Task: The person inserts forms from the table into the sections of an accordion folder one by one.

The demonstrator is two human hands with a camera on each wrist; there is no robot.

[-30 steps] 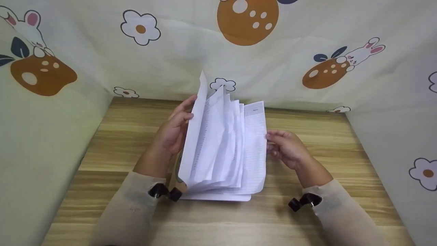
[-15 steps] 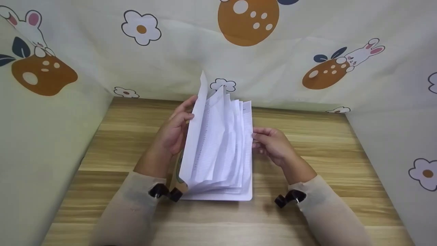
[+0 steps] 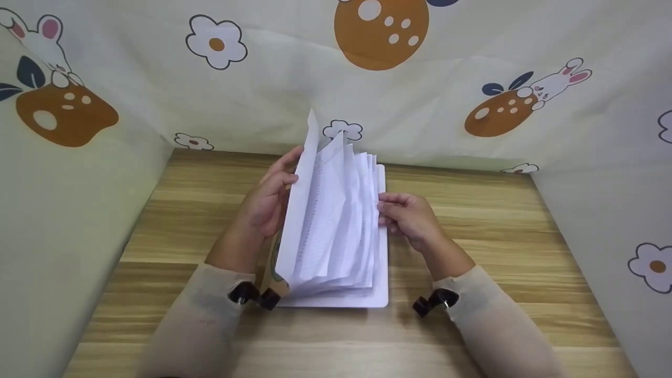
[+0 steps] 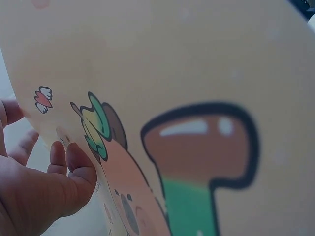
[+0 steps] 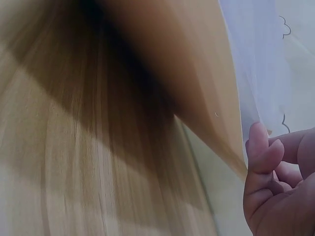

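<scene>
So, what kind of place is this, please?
Probably a small tabletop booth set up for recording: a wooden table enclosed on three sides by a cartoon-print cloth, where both hands turn pages of a booklet.

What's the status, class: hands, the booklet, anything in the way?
Left hand holds the booklet by its raised front cover. Right hand pinches the outer page edges. Pages fanned upright, back cover flat on the wooden table. Nothing in the way.
</scene>
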